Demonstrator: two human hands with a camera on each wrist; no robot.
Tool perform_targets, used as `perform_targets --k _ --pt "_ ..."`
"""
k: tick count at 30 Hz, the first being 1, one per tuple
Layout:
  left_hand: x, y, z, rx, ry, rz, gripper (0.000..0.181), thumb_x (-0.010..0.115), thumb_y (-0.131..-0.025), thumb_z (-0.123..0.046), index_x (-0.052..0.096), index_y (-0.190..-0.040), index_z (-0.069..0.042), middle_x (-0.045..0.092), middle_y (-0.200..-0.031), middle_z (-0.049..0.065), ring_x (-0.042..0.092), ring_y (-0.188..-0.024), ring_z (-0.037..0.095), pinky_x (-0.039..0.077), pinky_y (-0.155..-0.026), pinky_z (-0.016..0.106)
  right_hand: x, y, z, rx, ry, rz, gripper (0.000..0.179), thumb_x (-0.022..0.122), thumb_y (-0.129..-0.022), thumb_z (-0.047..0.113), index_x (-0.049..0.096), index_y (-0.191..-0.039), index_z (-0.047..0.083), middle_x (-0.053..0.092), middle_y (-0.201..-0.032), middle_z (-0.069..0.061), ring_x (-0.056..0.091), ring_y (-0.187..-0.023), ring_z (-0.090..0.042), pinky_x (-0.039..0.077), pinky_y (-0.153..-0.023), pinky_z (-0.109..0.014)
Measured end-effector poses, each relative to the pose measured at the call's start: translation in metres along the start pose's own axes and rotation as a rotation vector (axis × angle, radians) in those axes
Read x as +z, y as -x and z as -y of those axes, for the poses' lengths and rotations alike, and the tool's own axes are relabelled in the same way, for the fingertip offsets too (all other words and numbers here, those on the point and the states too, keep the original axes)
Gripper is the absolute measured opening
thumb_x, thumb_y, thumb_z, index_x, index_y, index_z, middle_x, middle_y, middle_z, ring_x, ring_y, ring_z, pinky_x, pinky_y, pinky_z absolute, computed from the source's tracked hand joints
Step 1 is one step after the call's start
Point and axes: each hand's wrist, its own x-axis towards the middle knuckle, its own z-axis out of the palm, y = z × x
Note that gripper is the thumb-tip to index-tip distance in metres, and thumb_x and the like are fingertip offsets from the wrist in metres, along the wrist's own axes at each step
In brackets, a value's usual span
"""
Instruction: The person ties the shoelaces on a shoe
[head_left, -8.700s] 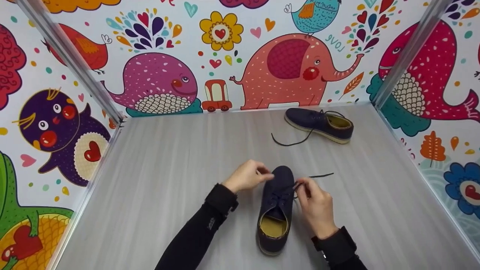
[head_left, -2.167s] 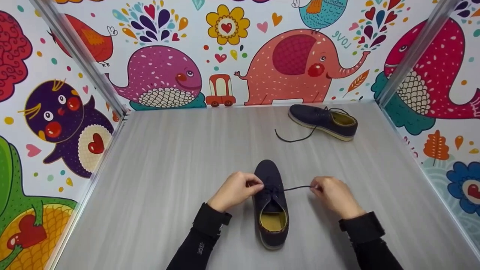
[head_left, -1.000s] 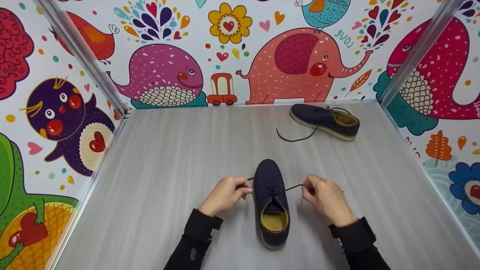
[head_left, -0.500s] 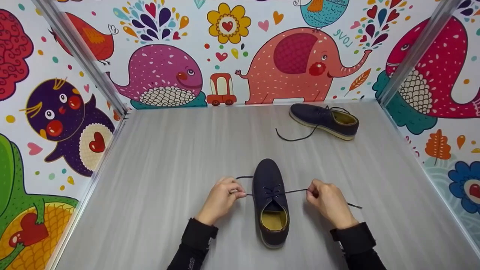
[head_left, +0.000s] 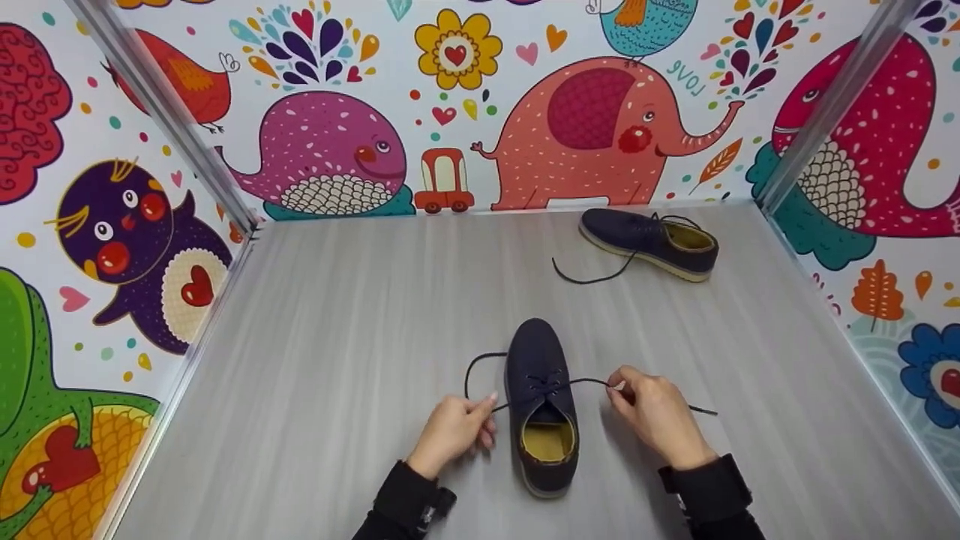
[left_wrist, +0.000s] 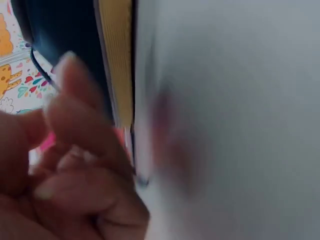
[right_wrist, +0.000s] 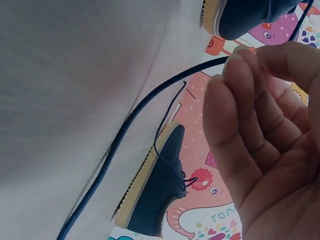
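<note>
A navy blue lace-up shoe (head_left: 535,349) stands on the floor between the hands, toe pointing away and tan insole showing. Left of it, the left hand (head_left: 450,431) pinches a dark shoelace (head_left: 467,375) between thumb and index finger; that lace bows out beside the shoe. On the other side, the right hand (head_left: 660,416) pinches the right shoelace (head_left: 589,381) with its fingertips. The tail of this lace (right_wrist: 127,122) hangs past the palm in the right wrist view. Blurred fingers (left_wrist: 80,125) sit close to the shoe's sole (left_wrist: 114,60) in the left wrist view.
A second navy shoe (head_left: 649,244) lies near the back wall, its loose lace (head_left: 581,281) trailing left over the grey wood-look floor (head_left: 360,315). Cartoon-printed panels (head_left: 330,150) with metal corner posts (head_left: 176,127) enclose the floor on three sides.
The left hand has come down from the laces over the shoe to its left side, lower now, with a lace loop bowing out. The right hand drew its lace rightward, then slackened slightly.
</note>
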Motion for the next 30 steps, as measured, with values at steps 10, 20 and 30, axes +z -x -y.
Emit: perform_targets --k 10,20,30 --pt "0.005 -0.019 -0.022 -0.122 0.582 0.025 0.037 0.059 -0.101 -0.027 0.065 -0.116 0.006 0.055 -0.074 -0.001 0.048 -0.055 0.005 0.035 -0.044 0.016 0.0 0.006 0.012 0.04 -0.084 0.0 0.028 0.076 -0.089 0.016 0.059 -0.068 0.023 0.049 -0.06 0.02 0.042 -0.051 -0.001 0.037 -0.049 -0.023" --pt "-0.027 -0.048 -0.081 0.163 0.538 -0.078 0.029 0.055 -0.103 -0.02 0.068 -0.099 0.006 0.056 -0.074 0.002 0.048 -0.06 0.009 0.038 -0.052 0.018 0.008 0.005 0.02 0.123 -0.219 0.116 0.032 0.063 -0.099 0.033 0.068 -0.071 0.017 0.048 -0.056 0.019 0.044 -0.048 -0.001 0.038 -0.049 -0.023" --pt "-0.033 -0.061 -0.099 0.241 0.433 -0.096 0.027 0.056 -0.103 -0.019 0.068 -0.103 0.006 0.058 -0.075 0.006 0.051 -0.061 0.012 0.043 -0.055 0.02 0.016 0.0 0.016 0.233 -0.299 0.168 0.033 0.062 -0.099 0.035 0.072 -0.078 0.012 0.057 -0.059 0.007 0.05 -0.052 -0.006 0.042 -0.051 -0.025"
